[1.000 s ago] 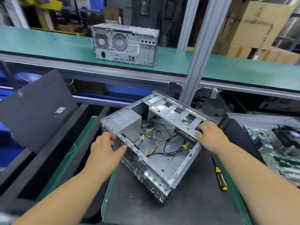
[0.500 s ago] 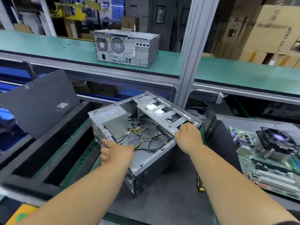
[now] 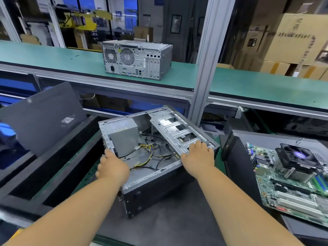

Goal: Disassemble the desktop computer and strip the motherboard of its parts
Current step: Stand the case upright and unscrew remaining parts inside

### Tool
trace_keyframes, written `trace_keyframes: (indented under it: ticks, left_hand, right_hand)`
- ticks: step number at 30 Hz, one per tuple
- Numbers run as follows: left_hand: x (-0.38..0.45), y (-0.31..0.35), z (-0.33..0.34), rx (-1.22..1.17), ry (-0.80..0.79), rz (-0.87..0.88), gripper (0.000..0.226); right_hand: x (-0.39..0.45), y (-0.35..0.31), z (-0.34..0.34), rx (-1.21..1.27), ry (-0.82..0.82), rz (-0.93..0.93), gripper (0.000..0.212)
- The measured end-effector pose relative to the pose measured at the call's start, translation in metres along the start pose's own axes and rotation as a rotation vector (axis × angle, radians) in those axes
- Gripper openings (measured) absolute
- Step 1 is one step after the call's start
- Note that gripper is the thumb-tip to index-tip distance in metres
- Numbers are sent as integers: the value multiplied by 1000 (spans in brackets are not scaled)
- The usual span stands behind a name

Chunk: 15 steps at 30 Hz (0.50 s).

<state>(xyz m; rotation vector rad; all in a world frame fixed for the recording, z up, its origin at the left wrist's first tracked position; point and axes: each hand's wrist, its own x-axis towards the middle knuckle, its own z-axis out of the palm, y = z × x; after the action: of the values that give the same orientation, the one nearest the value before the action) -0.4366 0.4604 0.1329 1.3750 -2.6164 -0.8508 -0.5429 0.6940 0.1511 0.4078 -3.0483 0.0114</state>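
Tipped further up off the bench (image 3: 168,226) since a sec ago, gutted PC case (image 3: 152,176) now leans w/ left hand (image 3: 112,168) gripping its near rim, right hand (image 3: 198,157) clamped on drive cage (image 3: 177,134).

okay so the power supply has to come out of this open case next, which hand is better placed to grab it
Left, probably. The left hand grips the case edge right beside the power supply; the right hand holds the drive cage on the far side.

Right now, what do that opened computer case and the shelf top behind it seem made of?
Opened computer case: seemingly bare sheet steel, dull grey with punched holes and folded edges; its outer side looks painted black.
Shelf top: likely a green rubber or vinyl mat, matte, dark-edged, on a silvery metal frame.
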Motion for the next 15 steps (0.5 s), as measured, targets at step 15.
trace_keyframes:
  ticks: [15]
  left_hand:
    - [108, -24, -59, 25, -223, 433, 63]
  right_hand:
    - [7, -9, -17, -57, 246, 24, 33]
